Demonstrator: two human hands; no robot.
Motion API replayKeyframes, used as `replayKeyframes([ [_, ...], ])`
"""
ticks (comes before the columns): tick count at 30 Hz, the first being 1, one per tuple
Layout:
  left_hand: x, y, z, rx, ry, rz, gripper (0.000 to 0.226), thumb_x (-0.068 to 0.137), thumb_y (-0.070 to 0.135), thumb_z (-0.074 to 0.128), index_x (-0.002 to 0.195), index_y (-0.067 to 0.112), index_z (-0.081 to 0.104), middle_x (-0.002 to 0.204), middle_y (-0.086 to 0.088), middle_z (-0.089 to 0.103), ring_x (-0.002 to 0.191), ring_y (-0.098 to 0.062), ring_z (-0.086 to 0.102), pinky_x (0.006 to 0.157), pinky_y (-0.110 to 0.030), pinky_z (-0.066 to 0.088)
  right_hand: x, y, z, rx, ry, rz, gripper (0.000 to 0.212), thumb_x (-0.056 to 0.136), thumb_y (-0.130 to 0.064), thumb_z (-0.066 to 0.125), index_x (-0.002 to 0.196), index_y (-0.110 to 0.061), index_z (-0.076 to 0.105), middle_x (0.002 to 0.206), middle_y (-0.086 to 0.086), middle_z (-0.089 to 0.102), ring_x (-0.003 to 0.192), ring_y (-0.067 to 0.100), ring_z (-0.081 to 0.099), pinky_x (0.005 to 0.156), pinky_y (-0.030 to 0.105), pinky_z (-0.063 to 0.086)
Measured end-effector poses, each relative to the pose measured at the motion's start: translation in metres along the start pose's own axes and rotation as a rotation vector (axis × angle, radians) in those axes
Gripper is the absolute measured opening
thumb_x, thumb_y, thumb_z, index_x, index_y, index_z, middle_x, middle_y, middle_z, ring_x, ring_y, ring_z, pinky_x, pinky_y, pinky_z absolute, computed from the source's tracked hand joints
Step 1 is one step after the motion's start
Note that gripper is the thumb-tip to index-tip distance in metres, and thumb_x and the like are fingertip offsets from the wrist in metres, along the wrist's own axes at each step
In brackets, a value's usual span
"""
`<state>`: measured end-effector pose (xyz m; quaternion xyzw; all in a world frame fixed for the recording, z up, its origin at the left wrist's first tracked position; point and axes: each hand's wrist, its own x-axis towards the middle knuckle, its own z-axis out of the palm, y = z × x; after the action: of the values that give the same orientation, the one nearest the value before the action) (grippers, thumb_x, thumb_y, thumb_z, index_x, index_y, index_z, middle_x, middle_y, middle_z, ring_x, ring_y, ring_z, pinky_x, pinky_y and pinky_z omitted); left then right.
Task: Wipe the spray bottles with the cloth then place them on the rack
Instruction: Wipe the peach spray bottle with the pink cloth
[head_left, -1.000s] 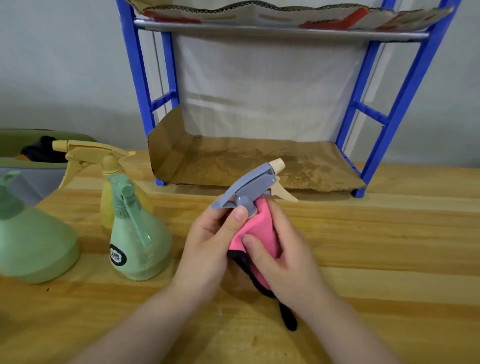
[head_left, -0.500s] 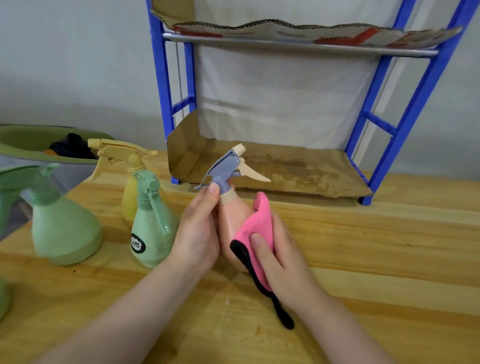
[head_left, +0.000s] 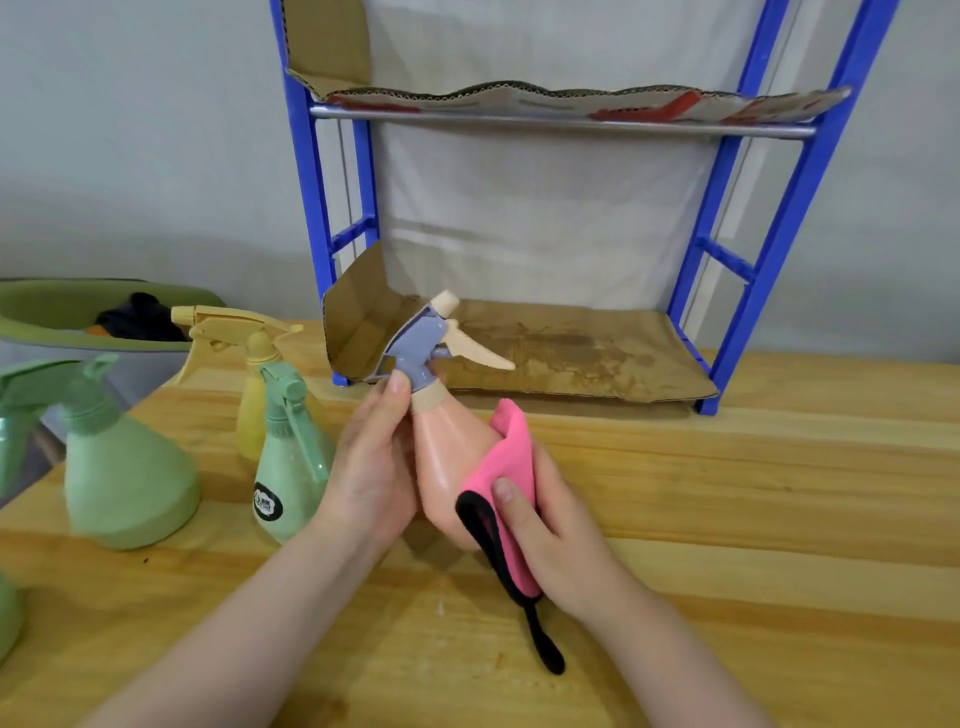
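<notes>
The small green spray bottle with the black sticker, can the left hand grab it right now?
Probably not yet. The left hand is close beside the small green spray bottle, with nothing between them, but it is busy holding the peach spray bottle.

Plain grey wall; wooden table; soft, even light.

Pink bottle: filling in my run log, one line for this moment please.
step: wiping | left hand: holds pink bottle | right hand: cloth on bottle | rack: no bottles
</notes>
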<state>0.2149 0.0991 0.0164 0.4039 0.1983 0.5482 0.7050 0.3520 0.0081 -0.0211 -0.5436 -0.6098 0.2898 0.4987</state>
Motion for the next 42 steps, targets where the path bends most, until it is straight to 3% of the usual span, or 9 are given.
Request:
replayKeyframes([
  [6,-0.016,-0.014,0.005,0.163,-0.283,-0.065,0.049,0.062,0.051,0.085,0.096,0.016,0.077,0.098,-0.008,0.074,0.088,-0.015,0.07,0.076,-0.025,0.055,0.002,-0.012,-0.005,-0.137,0.063,-0.084,0.034,0.088,-0.065,0.048,0.12,-0.07,0.04,0.121,-0.04,0.056,0.118,-0.008,0.055,0.097,0.016,0.044],
  [9,-0.021,-0.016,0.009,0.208,-0.306,-0.049,0.046,0.062,0.055,0.083,0.092,0.021,0.078,0.116,-0.011,0.064,0.092,-0.01,0.068,0.079,-0.022,0.053,0.0,-0.015,-0.007,-0.189,0.123,-0.125,0.021,0.089,-0.06,0.048,0.109,-0.055,0.05,0.104,-0.025,0.065,0.098,0.0,0.063,0.082,0.021,0.049],
  [15,-0.018,-0.016,0.009,0.269,-0.303,-0.017,0.047,0.066,0.06,0.079,0.094,0.022,0.078,0.129,-0.017,0.056,0.106,-0.013,0.062,0.088,-0.025,0.049,-0.001,-0.015,0.004,-0.273,0.238,-0.123,0.026,0.088,-0.057,0.044,0.109,-0.043,0.046,0.098,-0.032,0.057,0.093,-0.015,0.055,0.077,0.003,0.038],
  [19,-0.019,-0.011,0.013,0.275,-0.335,0.096,0.037,0.089,0.038,0.062,0.119,0.016,0.068,0.127,-0.012,0.064,0.12,-0.023,0.06,0.1,-0.033,0.047,0.001,-0.016,0.003,-0.271,0.352,-0.131,0.032,0.091,-0.055,0.043,0.116,-0.037,0.051,0.103,-0.025,0.06,0.099,-0.002,0.059,0.083,0.015,0.046],
  [23,-0.026,-0.013,0.017,0.396,-0.386,0.144,0.029,0.087,0.017,0.065,0.116,0.02,0.067,0.116,-0.001,0.069,0.11,-0.015,0.062,0.093,-0.026,0.047,0.001,-0.016,0.0,-0.519,0.466,-0.224,0.037,0.099,-0.052,0.042,0.109,-0.02,0.057,0.09,-0.019,0.052,0.079,0.001,0.049,0.067,0.018,0.037],
  [27,-0.034,-0.021,0.024,0.397,-0.389,0.136,0.036,0.088,0.0,0.062,0.12,0.016,0.064,0.106,0.003,0.072,0.1,-0.01,0.065,0.086,-0.022,0.049,0.003,-0.014,0.002,-0.579,0.485,-0.277,0.058,0.101,-0.05,0.037,0.128,-0.005,0.06,0.111,-0.008,0.061,0.099,0.006,0.053,0.088,0.021,0.041],
  [33,-0.028,-0.018,0.019,0.325,-0.296,0.157,0.034,0.08,0.007,0.07,0.113,0.014,0.067,0.102,0.001,0.071,0.097,-0.012,0.065,0.085,-0.024,0.05,0.002,-0.015,0.002,-0.583,0.304,-0.184,0.059,0.094,-0.058,0.041,0.139,-0.023,0.056,0.127,-0.026,0.05,0.113,-0.003,0.047,0.09,0.017,0.042],
  [37,-0.023,-0.014,0.016,0.4,-0.299,0.184,0.035,0.081,0.001,0.07,0.114,0.012,0.065,0.112,-0.002,0.069,0.105,-0.014,0.064,0.088,-0.026,0.05,0.002,-0.009,0.005,-0.56,0.315,-0.173,0.063,0.093,-0.052,0.044,0.149,-0.023,0.043,0.114,-0.041,0.03,0.11,-0.006,0.044,0.091,0.015,0.04],
  [42,-0.023,-0.013,0.018,0.436,-0.284,0.161,0.03,0.085,-0.01,0.065,0.106,0.01,0.061,0.09,0.007,0.07,0.087,-0.007,0.065,0.076,-0.022,0.053,0.001,-0.008,0.008,-0.537,0.304,-0.165,0.063,0.093,-0.046,0.047,0.15,-0.021,0.041,0.134,-0.021,0.045,0.12,0.005,0.046,0.1,0.034,0.046],
])
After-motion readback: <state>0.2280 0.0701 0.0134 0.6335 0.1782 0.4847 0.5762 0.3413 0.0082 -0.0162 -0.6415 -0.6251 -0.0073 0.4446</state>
